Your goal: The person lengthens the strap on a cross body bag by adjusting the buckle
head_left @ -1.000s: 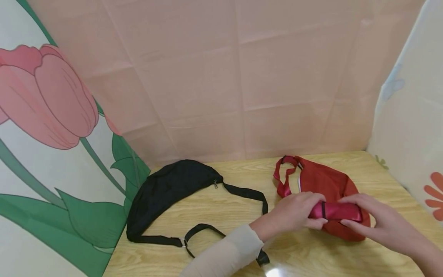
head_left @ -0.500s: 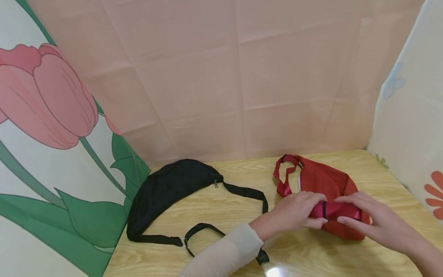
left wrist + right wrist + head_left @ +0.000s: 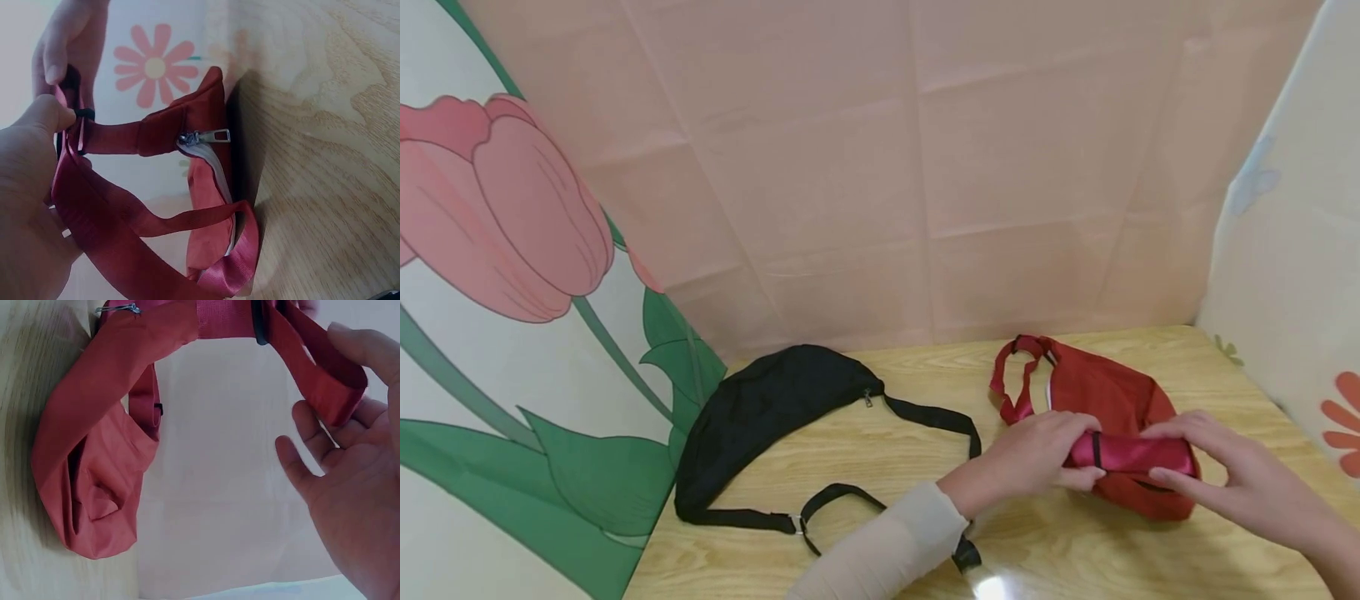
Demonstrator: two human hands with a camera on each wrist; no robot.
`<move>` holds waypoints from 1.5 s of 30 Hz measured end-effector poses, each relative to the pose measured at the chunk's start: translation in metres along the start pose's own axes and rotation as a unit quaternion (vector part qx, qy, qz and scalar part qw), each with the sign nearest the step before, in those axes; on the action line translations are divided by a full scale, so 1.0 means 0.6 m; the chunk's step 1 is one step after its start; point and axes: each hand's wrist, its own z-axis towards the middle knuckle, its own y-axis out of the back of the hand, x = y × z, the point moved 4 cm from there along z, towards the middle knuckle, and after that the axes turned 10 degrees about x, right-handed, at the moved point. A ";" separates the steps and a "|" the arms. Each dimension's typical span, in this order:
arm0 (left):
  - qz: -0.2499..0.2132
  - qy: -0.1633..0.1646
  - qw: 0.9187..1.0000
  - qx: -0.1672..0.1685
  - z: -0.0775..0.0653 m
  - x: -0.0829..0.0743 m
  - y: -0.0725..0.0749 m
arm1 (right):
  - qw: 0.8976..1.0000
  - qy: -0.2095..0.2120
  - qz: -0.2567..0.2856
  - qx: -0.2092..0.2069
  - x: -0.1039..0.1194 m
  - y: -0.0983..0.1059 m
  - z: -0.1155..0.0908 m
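Observation:
A red waist bag [image 3: 1101, 387] lies on the wooden table at the right. Its shiny crimson strap [image 3: 1142, 455] is raised above it as a folded loop. The left hand [image 3: 1033, 458] pinches the strap beside a black slider [image 3: 1097, 451]. At the strap's folded end, the right hand [image 3: 1247, 487] holds its edges between thumb and fingers; the right wrist view shows the folded end [image 3: 340, 403] between them, other fingers spread below. In the left wrist view, a metal zipper pull [image 3: 215, 135] hangs from the bag's white-edged zipper.
A black waist bag [image 3: 775, 408] lies at the left with its strap [image 3: 932, 417] looped across the table [image 3: 880, 454]. The left forearm covers part of that strap. Behind stands a pink sheet [image 3: 925, 167]; printed floral panels flank the table.
Both hands keep hold of the strap. The left hand has shifted slightly left, the right slightly right, and more of the strap shows between them.

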 end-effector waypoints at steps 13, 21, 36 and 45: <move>0.007 -0.010 1.000 -0.002 0.000 -0.002 -0.004 | 0.997 0.044 -0.059 -0.008 0.008 -0.020 0.019; 0.004 0.013 1.000 0.020 0.002 0.003 -0.005 | 0.999 0.024 -0.040 -0.001 -0.002 -0.010 0.006; -0.011 0.015 1.000 0.016 0.001 0.007 -0.004 | 0.997 0.046 -0.066 0.003 0.008 -0.018 0.022; -0.031 0.020 0.999 0.026 0.001 0.008 -0.005 | 0.998 0.018 -0.061 0.013 0.007 -0.016 0.018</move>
